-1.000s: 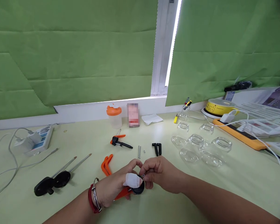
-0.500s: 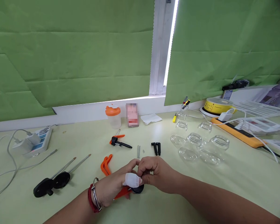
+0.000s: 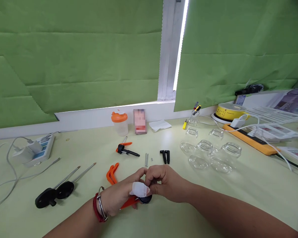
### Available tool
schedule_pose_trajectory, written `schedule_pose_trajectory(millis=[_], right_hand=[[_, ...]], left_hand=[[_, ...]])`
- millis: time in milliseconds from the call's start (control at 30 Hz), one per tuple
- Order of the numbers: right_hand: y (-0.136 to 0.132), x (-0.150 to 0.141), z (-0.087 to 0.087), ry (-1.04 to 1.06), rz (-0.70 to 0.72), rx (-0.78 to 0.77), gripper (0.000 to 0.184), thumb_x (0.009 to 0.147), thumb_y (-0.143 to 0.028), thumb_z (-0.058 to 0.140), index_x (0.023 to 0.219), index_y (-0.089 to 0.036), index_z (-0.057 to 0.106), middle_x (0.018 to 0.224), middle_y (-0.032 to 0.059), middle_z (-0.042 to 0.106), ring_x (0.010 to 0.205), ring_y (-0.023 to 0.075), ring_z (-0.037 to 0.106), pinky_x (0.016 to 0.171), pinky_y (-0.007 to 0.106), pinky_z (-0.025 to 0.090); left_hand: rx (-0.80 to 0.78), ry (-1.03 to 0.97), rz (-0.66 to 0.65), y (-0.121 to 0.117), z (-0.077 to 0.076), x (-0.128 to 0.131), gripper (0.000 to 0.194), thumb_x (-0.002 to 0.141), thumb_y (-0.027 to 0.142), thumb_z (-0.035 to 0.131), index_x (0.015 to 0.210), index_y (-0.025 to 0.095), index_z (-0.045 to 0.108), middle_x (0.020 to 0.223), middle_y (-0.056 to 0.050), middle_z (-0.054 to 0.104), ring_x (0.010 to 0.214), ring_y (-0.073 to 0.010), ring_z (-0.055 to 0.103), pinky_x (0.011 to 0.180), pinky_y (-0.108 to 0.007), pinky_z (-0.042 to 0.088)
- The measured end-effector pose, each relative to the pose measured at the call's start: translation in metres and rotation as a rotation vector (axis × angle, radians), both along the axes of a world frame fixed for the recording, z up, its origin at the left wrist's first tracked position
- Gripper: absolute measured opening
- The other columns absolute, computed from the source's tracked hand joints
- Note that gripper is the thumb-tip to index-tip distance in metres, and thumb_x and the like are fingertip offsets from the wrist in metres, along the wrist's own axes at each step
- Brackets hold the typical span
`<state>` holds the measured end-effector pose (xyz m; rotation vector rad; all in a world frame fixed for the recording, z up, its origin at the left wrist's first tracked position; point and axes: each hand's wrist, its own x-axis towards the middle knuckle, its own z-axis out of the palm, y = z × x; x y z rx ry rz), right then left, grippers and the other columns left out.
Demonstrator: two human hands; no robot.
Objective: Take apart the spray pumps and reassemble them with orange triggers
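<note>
My left hand [image 3: 119, 198], thumb wrapped in white tape, grips an orange-and-black clamp part [image 3: 139, 200] low at the table's centre. My right hand [image 3: 165, 183] meets it from the right, fingers pinched over the black round end; what they pinch is hidden. Just beyond lie two orange handle pieces [image 3: 111, 173], two thin metal pins [image 3: 146, 159] and two short black pieces [image 3: 165, 156].
An assembled orange-black clamp [image 3: 125, 150] lies farther back. Two black discs with metal rods [image 3: 57, 190] rest at left, a power strip [image 3: 38, 148] beyond. Several clear glass jars [image 3: 208, 155] stand at right, with an orange board [image 3: 250, 140] and cables. An orange-lidded cup [image 3: 119, 123] stands by the wall.
My hands stay together on the clamp part; the right fingers have closed in over the left thumb. The view has shifted slightly.
</note>
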<state>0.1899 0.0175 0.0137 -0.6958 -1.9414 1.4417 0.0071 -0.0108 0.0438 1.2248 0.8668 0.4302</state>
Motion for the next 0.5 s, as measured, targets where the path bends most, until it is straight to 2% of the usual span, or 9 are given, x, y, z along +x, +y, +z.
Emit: schedule_pose_trajectory(millis=[233, 500], right_hand=[[0.004, -0.001, -0.006, 0.077, 0.026, -0.073, 0.007, 0.068, -0.019, 0.071, 0.073, -0.016, 0.067, 0.081, 0.0006, 0.061, 0.074, 0.0119, 0.057, 0.067, 0.024, 0.046], [0.003, -0.002, -0.012, 0.127, 0.036, -0.151, 0.013, 0.065, -0.021, 0.074, 0.071, -0.015, 0.064, 0.079, 0.0001, 0.059, 0.07, 0.011, 0.055, 0.063, 0.024, 0.045]], left_hand=[[-0.002, 0.002, 0.002, 0.0, 0.001, -0.001, 0.04, 0.067, 0.037, 0.057, 0.103, 0.022, 0.049, 0.081, 0.001, 0.045, 0.074, -0.0154, 0.045, 0.062, -0.027, 0.041], [0.008, -0.012, -0.006, 0.001, -0.005, -0.002, 0.033, 0.068, 0.035, 0.056, 0.098, 0.023, 0.05, 0.082, 0.001, 0.045, 0.074, -0.0148, 0.045, 0.062, -0.027, 0.04]])
